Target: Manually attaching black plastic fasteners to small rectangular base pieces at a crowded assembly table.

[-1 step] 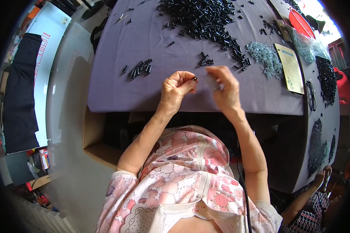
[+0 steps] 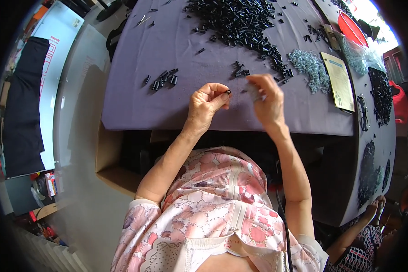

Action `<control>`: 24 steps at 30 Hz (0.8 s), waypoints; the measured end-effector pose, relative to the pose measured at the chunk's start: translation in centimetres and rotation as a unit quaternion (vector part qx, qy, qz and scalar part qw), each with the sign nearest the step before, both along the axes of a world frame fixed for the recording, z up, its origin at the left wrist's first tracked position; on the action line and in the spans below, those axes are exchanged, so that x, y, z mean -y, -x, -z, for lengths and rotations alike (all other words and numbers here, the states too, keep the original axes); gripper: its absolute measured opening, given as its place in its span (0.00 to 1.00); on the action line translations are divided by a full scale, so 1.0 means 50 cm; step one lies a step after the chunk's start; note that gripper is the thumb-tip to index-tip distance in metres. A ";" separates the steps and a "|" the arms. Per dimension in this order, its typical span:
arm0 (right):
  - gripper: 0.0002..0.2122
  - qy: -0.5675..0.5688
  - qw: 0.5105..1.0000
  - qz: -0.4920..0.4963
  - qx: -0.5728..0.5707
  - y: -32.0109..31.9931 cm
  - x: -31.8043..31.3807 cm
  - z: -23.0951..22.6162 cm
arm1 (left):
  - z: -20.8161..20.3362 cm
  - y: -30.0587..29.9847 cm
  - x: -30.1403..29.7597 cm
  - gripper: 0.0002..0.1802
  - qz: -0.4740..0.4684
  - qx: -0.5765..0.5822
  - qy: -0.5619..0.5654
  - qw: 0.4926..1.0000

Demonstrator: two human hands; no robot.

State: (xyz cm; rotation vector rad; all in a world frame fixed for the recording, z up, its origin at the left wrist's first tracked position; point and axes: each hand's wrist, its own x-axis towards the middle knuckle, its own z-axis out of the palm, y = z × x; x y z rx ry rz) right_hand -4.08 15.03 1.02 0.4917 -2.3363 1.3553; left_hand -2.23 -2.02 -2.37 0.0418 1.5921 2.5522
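My left hand (image 2: 204, 105) is raised over the near edge of the purple-covered table, closed in a pinch on a small black tubular piece (image 2: 228, 92) whose round end shows past the fingertips. To its right, my right hand (image 2: 267, 97) hovers apart from it, fingers bent and smeared by motion; a greyish patch shows at the fingers, too blurred to make out. Just beyond the hands lies a small cluster of black tubular pieces (image 2: 241, 70). Another small group of black pieces (image 2: 164, 80) rests to the left.
A large heap of black pieces (image 2: 231, 20) spreads over the far table. Small clear parts (image 2: 309, 68) are piled at right, beside a yellowish paper packet (image 2: 337, 81) and eyeglasses (image 2: 363, 111). A red basket (image 2: 352, 28) stands farther back. Another person's hands (image 2: 377, 207) show at lower right.
My right hand has shifted slightly to the right, away from my left hand. The left hand keeps its pinch on the black piece in the same place.
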 end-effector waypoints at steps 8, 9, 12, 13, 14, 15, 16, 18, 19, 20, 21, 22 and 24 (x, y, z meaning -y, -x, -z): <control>0.12 -0.273 0.962 0.011 -0.004 0.087 -0.019 0.009 | 0.001 0.000 0.000 0.07 0.005 0.001 -0.010 1.000; 0.11 -0.283 0.959 0.015 0.004 0.089 -0.017 0.012 | 0.003 0.000 -0.001 0.07 0.006 0.003 -0.012 1.000; 0.11 -0.295 0.955 0.014 0.020 0.093 -0.009 0.021 | 0.002 0.001 0.002 0.08 0.010 0.002 -0.006 1.000; 0.11 -0.296 0.955 0.015 0.026 0.094 -0.011 0.021 | 0.002 0.001 0.002 0.08 0.008 0.003 -0.008 1.000; 0.11 -0.297 0.954 0.014 0.026 0.095 -0.012 0.022 | 0.002 0.002 0.002 0.08 0.010 0.001 -0.005 1.000; 0.12 -0.300 0.954 0.013 0.025 0.095 -0.014 0.023 | 0.002 0.002 0.002 0.08 0.011 -0.002 -0.002 1.000; 0.13 -0.302 0.953 0.011 0.024 0.096 -0.015 0.024 | 0.002 0.002 0.001 0.08 0.010 -0.002 -0.002 1.000; 0.13 -0.306 0.951 0.013 0.027 0.095 -0.016 0.026 | 0.001 0.001 -0.001 0.08 0.004 0.001 0.001 1.000; 0.14 -0.310 0.950 0.016 0.031 0.093 -0.018 0.028 | 0.001 0.001 -0.003 0.08 0.005 0.000 0.000 1.000; 0.14 -0.311 0.950 0.017 0.031 0.091 -0.021 0.033 | 0.001 0.000 -0.005 0.08 0.000 -0.002 -0.004 1.000; 0.14 -0.309 0.951 0.017 0.016 0.090 -0.024 0.040 | 0.001 0.000 -0.007 0.08 -0.003 -0.004 -0.007 1.000; 0.14 -0.308 0.951 0.015 0.001 0.090 -0.023 0.041 | 0.002 -0.001 -0.006 0.08 -0.004 -0.005 -0.007 1.000; 0.13 -0.292 0.956 0.007 0.009 0.089 -0.024 0.037 | 0.006 -0.002 -0.003 0.08 -0.012 0.009 -0.003 1.000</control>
